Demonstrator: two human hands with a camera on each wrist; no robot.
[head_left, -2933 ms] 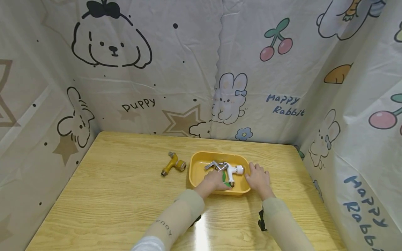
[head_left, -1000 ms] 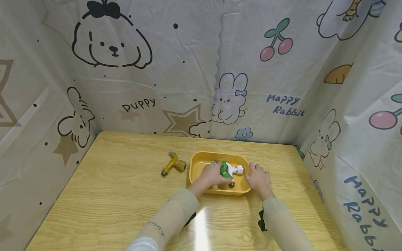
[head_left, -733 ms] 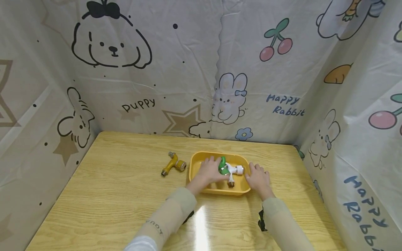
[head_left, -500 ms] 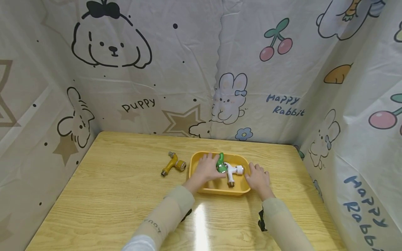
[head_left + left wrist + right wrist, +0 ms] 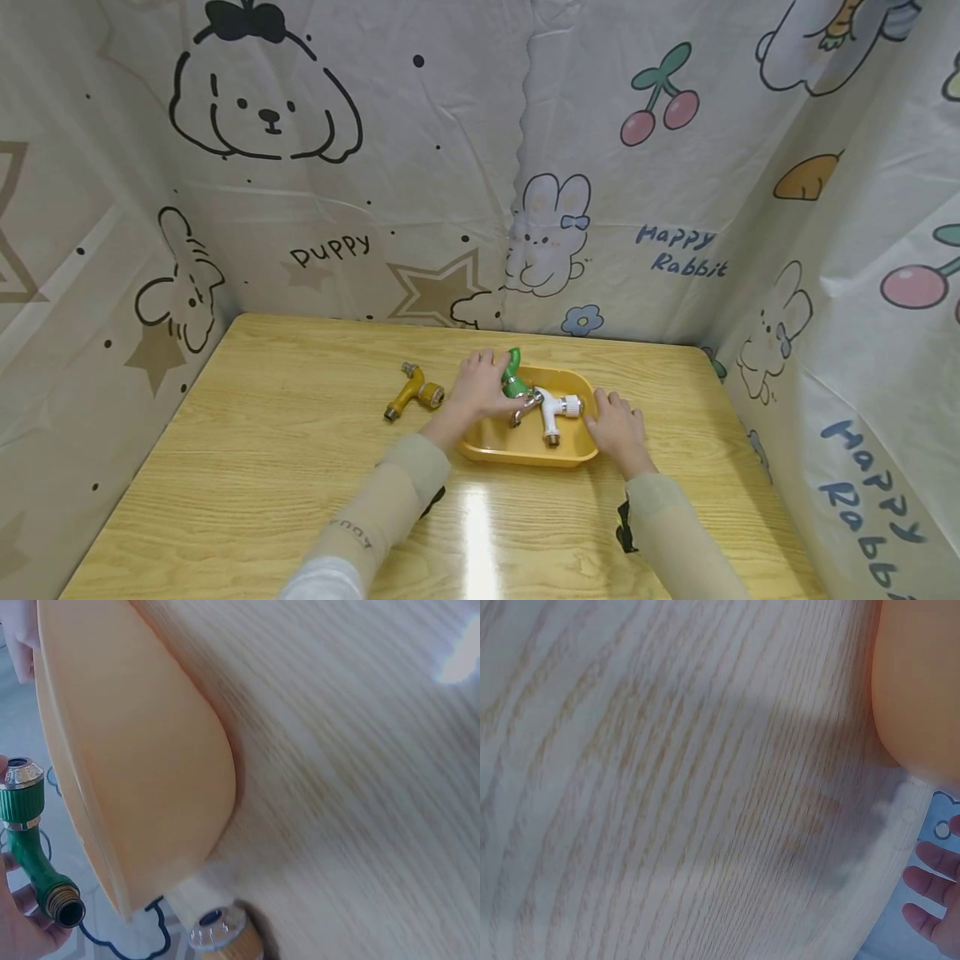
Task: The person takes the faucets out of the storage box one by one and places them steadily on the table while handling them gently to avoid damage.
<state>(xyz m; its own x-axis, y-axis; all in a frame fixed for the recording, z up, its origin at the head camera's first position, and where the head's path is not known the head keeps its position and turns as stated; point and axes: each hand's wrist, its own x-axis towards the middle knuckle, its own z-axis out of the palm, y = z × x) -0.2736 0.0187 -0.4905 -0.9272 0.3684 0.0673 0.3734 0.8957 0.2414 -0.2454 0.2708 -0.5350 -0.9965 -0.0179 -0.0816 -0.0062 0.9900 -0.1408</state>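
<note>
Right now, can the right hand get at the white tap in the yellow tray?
Probably yes. The right hand rests at the yellow tray's right edge, the white tap lies just beside it, uncovered, and the left hand holds the green tap further left.

Yellow-brass tap (image 5: pixel 412 392) lies on its side on the wooden table (image 5: pixel 247 467), just left of the tray and apart from it; its threaded end shows in the left wrist view (image 5: pixel 217 930). Cartoon-print sheeting (image 5: pixel 420 158) walls the table on three sides: puppy and star drawings to the left, rabbits, cherries and "Happy Rabbit" lettering (image 5: pixel 681 250) to the right. Light glare on the tabletop near the front edge.
</note>
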